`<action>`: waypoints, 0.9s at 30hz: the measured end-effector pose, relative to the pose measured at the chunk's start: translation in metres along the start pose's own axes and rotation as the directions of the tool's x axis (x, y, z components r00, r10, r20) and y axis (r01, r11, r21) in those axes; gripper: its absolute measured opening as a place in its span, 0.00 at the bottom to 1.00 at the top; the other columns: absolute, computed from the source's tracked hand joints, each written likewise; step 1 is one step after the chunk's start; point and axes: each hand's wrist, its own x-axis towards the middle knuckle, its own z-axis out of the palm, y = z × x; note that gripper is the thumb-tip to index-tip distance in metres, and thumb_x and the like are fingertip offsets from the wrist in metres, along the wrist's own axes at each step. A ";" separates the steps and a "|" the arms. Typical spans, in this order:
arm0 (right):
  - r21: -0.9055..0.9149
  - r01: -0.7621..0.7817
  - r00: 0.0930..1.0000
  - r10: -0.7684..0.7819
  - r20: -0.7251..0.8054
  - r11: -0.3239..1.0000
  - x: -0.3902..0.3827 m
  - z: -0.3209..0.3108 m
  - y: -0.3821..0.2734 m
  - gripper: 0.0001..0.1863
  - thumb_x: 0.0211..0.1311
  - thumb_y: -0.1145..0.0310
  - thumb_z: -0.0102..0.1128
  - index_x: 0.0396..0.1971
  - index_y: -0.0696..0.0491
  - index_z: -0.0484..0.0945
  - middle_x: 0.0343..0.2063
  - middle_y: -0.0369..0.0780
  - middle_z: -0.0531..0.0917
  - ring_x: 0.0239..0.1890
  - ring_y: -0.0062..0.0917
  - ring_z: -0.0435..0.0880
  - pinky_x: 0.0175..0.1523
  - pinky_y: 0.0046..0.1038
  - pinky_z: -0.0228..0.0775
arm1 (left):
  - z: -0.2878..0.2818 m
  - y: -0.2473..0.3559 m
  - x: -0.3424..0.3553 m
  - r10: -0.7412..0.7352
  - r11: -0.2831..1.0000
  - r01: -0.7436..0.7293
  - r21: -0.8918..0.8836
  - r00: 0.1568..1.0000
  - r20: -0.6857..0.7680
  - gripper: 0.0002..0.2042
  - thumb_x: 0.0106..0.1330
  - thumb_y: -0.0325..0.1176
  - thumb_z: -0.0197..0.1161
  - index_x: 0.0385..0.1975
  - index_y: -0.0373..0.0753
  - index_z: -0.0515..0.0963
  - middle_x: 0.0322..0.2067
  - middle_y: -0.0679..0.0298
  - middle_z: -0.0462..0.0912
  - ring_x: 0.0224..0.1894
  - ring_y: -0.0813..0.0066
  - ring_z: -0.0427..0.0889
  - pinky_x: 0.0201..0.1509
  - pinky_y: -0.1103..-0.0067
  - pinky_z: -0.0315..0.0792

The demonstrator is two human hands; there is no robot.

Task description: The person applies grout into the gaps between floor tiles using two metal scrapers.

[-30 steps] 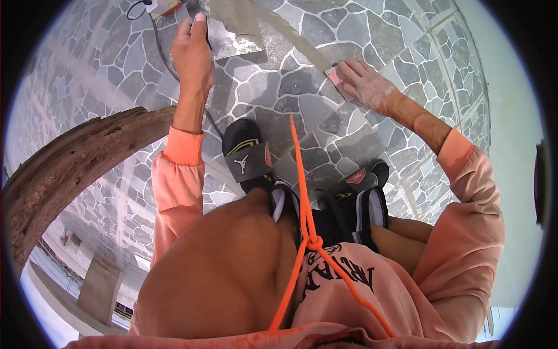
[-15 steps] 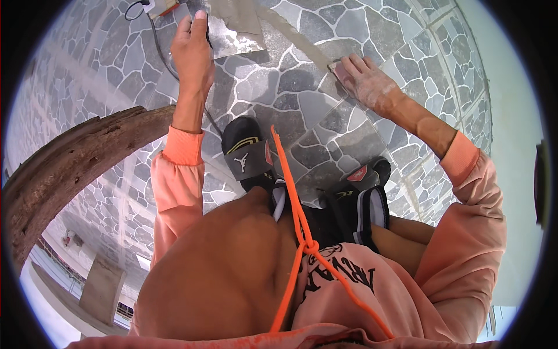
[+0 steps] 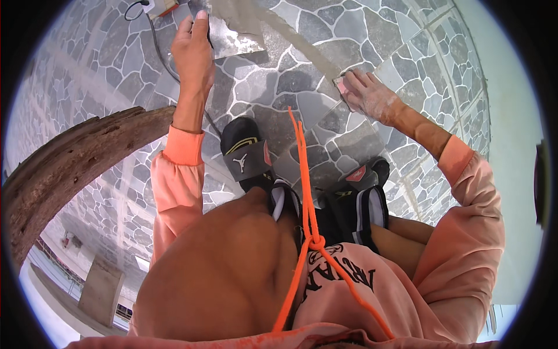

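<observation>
- Reaching forward in salmon-pink sleeves, with hands well apart.
- Wrapped in the bare left hand [image 3: 193,55], thumb uppermost: a dark, narrow handle [image 3: 210,39], mostly hidden by the fingers.
- Just beside that handle, a flat, pale metal plate [image 3: 235,45] with grey mortar spread over it; cannot tell whether joined to the handle.
- Clamped in the dust-whitened right hand [image 3: 372,98], fingers bent over the top: a small, flat pinkish pad with a grey edge [image 3: 342,86], low over the floor of grey stone-patterned tiles with white joints [image 3: 299,81].
- Close to the pad, the near end of a long grey mortar strip [image 3: 303,45].
- Beyond the left hand, a white-and-orange box [image 3: 160,7] and a dark grey cable [image 3: 157,43].
- At far left, a curved, rough brown wooden beam [image 3: 87,145].
</observation>
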 end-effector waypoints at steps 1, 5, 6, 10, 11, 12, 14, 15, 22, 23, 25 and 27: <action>-0.060 -0.042 0.999 0.042 0.008 0.997 -0.005 0.003 0.001 0.20 0.62 0.65 0.52 0.52 0.57 0.74 0.56 0.47 0.68 0.61 0.40 0.64 0.61 0.36 0.63 | -0.001 -0.001 0.002 -0.005 1.000 0.005 0.009 1.000 0.006 0.11 0.73 0.34 0.53 0.44 0.32 0.75 0.37 0.69 0.80 0.35 0.84 0.76 0.41 0.83 0.71; -0.161 -0.048 0.994 0.063 0.088 0.986 -0.009 -0.006 -0.004 0.21 0.63 0.64 0.52 0.53 0.56 0.73 0.57 0.48 0.67 0.61 0.40 0.64 0.61 0.35 0.63 | -0.009 -0.002 0.002 -0.012 1.000 0.012 -0.018 1.000 0.027 0.11 0.73 0.34 0.53 0.43 0.33 0.76 0.36 0.69 0.81 0.34 0.85 0.77 0.40 0.83 0.72; -0.108 -0.020 0.995 0.029 0.091 0.994 -0.006 -0.007 -0.009 0.21 0.62 0.64 0.51 0.54 0.57 0.72 0.58 0.49 0.67 0.61 0.40 0.64 0.61 0.36 0.63 | -0.006 -0.002 0.001 0.004 1.000 -0.004 -0.025 1.000 0.013 0.10 0.73 0.34 0.52 0.42 0.33 0.76 0.35 0.69 0.80 0.34 0.85 0.76 0.38 0.84 0.71; -0.083 -0.065 0.976 0.081 0.200 0.994 -0.017 0.008 -0.014 0.22 0.62 0.65 0.52 0.54 0.59 0.71 0.57 0.51 0.67 0.61 0.42 0.65 0.60 0.37 0.65 | 0.009 -0.001 -0.002 0.010 1.000 -0.010 -0.028 1.000 0.011 0.10 0.74 0.34 0.52 0.42 0.33 0.76 0.34 0.69 0.80 0.33 0.85 0.76 0.37 0.83 0.72; -0.077 -0.059 0.978 0.073 0.197 0.995 -0.014 0.004 -0.016 0.22 0.62 0.65 0.52 0.54 0.59 0.71 0.57 0.51 0.67 0.61 0.42 0.65 0.60 0.37 0.65 | 0.002 -0.002 -0.001 0.008 1.000 -0.007 -0.020 1.000 0.005 0.10 0.74 0.34 0.52 0.42 0.33 0.76 0.34 0.69 0.80 0.33 0.85 0.76 0.37 0.83 0.72; -0.106 -0.088 0.974 0.107 0.197 0.991 -0.012 -0.002 -0.015 0.22 0.61 0.65 0.52 0.53 0.59 0.72 0.57 0.52 0.67 0.60 0.42 0.65 0.59 0.38 0.65 | -0.006 -0.003 0.002 0.000 1.000 0.000 -0.003 1.000 0.019 0.11 0.74 0.34 0.52 0.43 0.33 0.76 0.35 0.69 0.80 0.34 0.84 0.77 0.38 0.83 0.72; -0.135 -0.120 0.970 0.145 0.196 0.984 -0.004 -0.014 -0.012 0.21 0.61 0.65 0.53 0.52 0.60 0.72 0.56 0.52 0.68 0.60 0.43 0.65 0.58 0.39 0.66 | -0.014 -0.007 0.004 -0.006 1.000 0.005 0.014 0.999 0.034 0.11 0.74 0.34 0.52 0.44 0.33 0.76 0.36 0.68 0.80 0.35 0.84 0.77 0.39 0.83 0.72; -0.125 -0.097 0.984 0.114 0.136 0.987 0.003 -0.021 -0.012 0.22 0.61 0.66 0.53 0.53 0.60 0.72 0.56 0.52 0.67 0.59 0.42 0.66 0.57 0.39 0.67 | -0.011 -0.005 0.002 -0.002 1.000 0.002 -0.003 1.000 0.016 0.11 0.74 0.34 0.52 0.44 0.32 0.76 0.35 0.68 0.80 0.34 0.84 0.77 0.39 0.83 0.72; -0.278 -0.118 0.992 0.123 -0.002 0.953 0.018 0.000 -0.003 0.24 0.57 0.68 0.57 0.53 0.62 0.72 0.55 0.53 0.68 0.56 0.41 0.69 0.56 0.34 0.68 | 0.002 -0.001 0.000 0.017 0.998 -0.018 0.068 1.000 0.016 0.11 0.74 0.33 0.52 0.44 0.32 0.76 0.35 0.68 0.80 0.34 0.84 0.77 0.39 0.83 0.73; -0.271 -0.112 0.993 0.115 -0.003 0.956 0.019 -0.006 -0.004 0.24 0.57 0.68 0.57 0.53 0.62 0.72 0.55 0.53 0.68 0.56 0.41 0.69 0.56 0.34 0.68 | -0.002 -0.001 -0.002 0.018 0.994 -0.019 0.107 1.000 0.017 0.11 0.74 0.33 0.52 0.44 0.32 0.76 0.36 0.68 0.80 0.35 0.84 0.77 0.39 0.83 0.73; -0.196 -0.126 0.977 0.156 0.144 0.972 0.021 -0.036 -0.002 0.23 0.57 0.68 0.58 0.51 0.63 0.73 0.55 0.53 0.68 0.58 0.41 0.68 0.55 0.36 0.68 | -0.003 0.002 -0.004 0.021 1.000 -0.022 -0.009 1.000 -0.012 0.11 0.74 0.33 0.52 0.44 0.32 0.76 0.36 0.68 0.80 0.35 0.84 0.77 0.40 0.83 0.73; -0.146 -0.101 0.976 0.126 0.179 0.984 0.029 -0.041 -0.007 0.24 0.56 0.68 0.59 0.52 0.63 0.73 0.55 0.53 0.69 0.58 0.41 0.67 0.55 0.36 0.67 | 0.007 0.007 -0.007 0.029 0.998 -0.031 -0.054 0.999 -0.032 0.08 0.73 0.34 0.54 0.34 0.36 0.73 0.28 0.73 0.71 0.29 0.88 0.66 0.31 0.84 0.61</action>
